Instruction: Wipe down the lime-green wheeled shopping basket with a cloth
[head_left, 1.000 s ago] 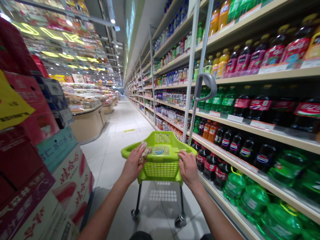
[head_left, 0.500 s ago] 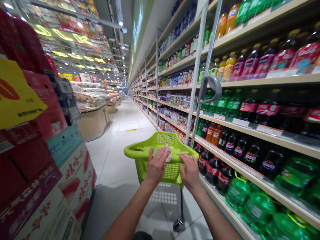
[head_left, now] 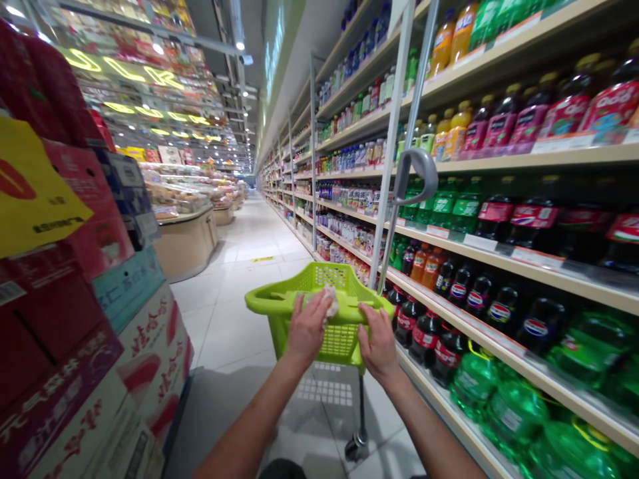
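Wad [head_left: 330,305], likely soft, light, best held mid-bunch, is in left hand [head_left: 305,330] on cart [head_left: 267,304] near edge; right hand [head_left: 378,340] clasps right corner.

Lime-green, lattice-patterned cart [head_left: 267,303], off-white cloth [head_left: 330,305], grey handle [head_left: 430,181], yellow-and-red sign [head_left: 44,189], pale floor [head_left: 237,283].

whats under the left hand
A pale crumpled wad shows beyond the left hand, against the green cart handle. The handle surface beneath them is covered.

Bright ceiling lights [head_left: 240,46] glare overhead; outer edges look stretched.
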`<state>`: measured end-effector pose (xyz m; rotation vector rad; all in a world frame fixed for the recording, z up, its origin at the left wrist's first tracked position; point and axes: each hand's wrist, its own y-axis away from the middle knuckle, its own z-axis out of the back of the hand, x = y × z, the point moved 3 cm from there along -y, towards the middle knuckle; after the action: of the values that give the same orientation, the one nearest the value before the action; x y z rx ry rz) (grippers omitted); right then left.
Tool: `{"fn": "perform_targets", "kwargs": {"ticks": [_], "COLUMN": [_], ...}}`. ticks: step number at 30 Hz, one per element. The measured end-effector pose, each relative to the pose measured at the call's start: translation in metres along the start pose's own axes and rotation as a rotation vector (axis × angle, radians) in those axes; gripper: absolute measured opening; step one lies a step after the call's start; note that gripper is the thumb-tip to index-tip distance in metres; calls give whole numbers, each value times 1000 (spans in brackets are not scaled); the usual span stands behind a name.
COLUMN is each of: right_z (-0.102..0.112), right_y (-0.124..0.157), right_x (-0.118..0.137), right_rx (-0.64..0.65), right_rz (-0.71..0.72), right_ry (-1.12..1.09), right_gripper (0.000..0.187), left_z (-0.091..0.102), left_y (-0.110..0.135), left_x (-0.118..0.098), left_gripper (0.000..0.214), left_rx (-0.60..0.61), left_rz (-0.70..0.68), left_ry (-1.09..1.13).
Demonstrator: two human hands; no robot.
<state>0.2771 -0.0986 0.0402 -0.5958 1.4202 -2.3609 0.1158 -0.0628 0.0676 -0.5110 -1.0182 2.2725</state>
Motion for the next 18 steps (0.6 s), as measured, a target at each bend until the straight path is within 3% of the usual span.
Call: {"fn": "perform_targets", "kwargs": {"ticks": [5,7,11,13,15,18], "right_z": [0,-2,-3,-2,0,1], "right_y": [-1,-1,0,0,1,1], "right_x": [2,4,4,1,-1,-1], "right_rx": [-4,-17,-28,-15,1,10], "right_rz": [-34,-46,-23,-8,-2,-13], "right_ry": [-9,-11,-2,3,1,-13], "right_gripper": [44,44,44,44,44,45], "left_z": [19,15,-8,-12,-6,12], "left_y": [6,6,-2,-3,-2,5], "left_x": [62,57,-1,-17,-7,38], "left_gripper": [40,39,45,46,46,42], "left_rx": [-176,-195,-80,-21,-29,-139], "left_rz": [387,380,96,11,45,265], "left_ry": [-105,-67,57,54,8,-76]}}
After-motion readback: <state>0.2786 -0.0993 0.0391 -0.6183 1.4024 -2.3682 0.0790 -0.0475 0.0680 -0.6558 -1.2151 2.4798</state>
